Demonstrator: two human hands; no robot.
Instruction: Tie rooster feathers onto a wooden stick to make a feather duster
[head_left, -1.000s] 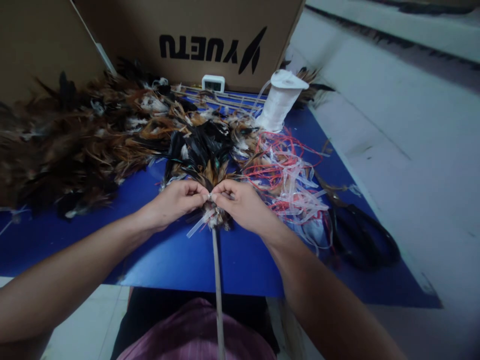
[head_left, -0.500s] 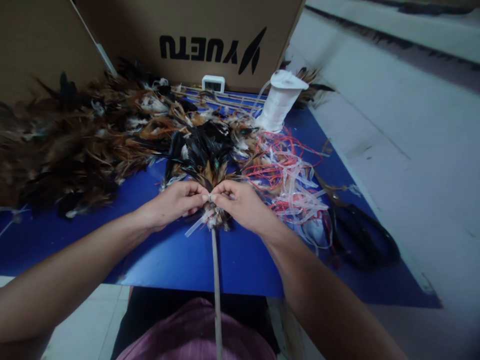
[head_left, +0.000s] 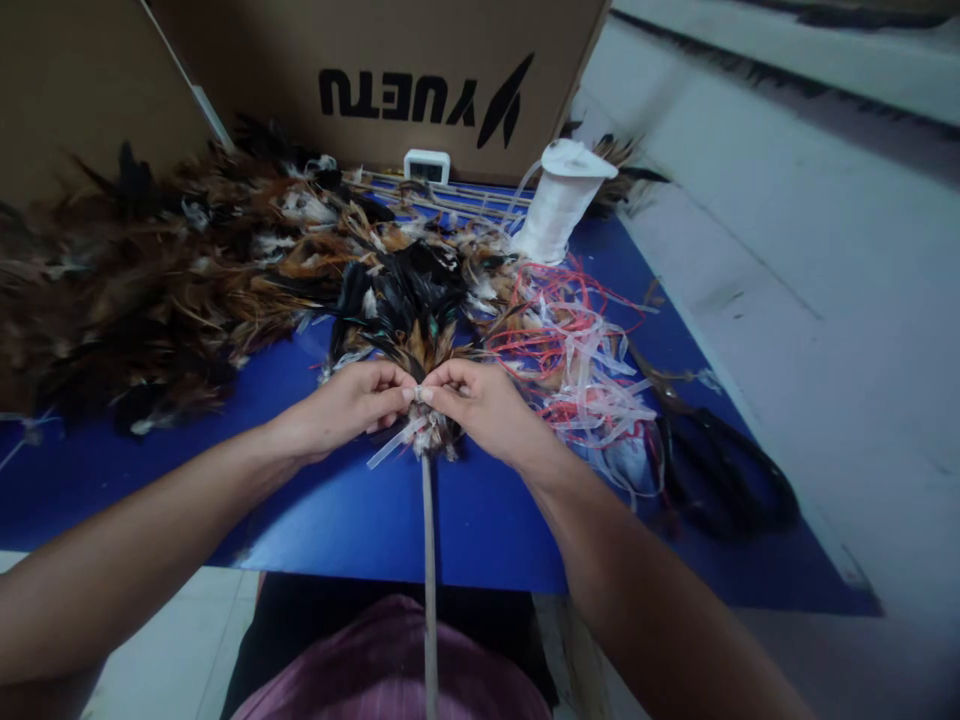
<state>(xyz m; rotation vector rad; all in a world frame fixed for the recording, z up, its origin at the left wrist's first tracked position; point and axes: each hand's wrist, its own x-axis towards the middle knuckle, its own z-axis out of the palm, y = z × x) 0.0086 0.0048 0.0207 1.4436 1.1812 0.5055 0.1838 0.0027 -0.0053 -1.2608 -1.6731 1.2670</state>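
Observation:
A bundle of black and brown feathers (head_left: 417, 290) sits around the upper end of a thin stick (head_left: 429, 560), whose lower part runs down over my lap. My left hand (head_left: 352, 405) and my right hand (head_left: 480, 405) meet at the bundle's neck, thumbs and forefingers pinched on a clear plastic ribbon (head_left: 396, 443) wrapped there. One loose tail of this ribbon sticks out to the lower left. Below the fingertips, pale quill ends (head_left: 435, 437) surround the stick. The exact knot or crossing between my thumbs is too small to make out.
Loose feathers (head_left: 165, 290) cover the table's left. To the right lie tangled red and clear strips (head_left: 577, 350) and black-handled scissors (head_left: 727, 470). Behind stand a white ribbon spool (head_left: 559, 205), a small white digital display (head_left: 427, 168), thin sticks (head_left: 472, 208) and a cardboard box (head_left: 420, 40).
My fingertips have moved very slightly apart at the ribbon. The stick's lower end has shifted a little to the left.

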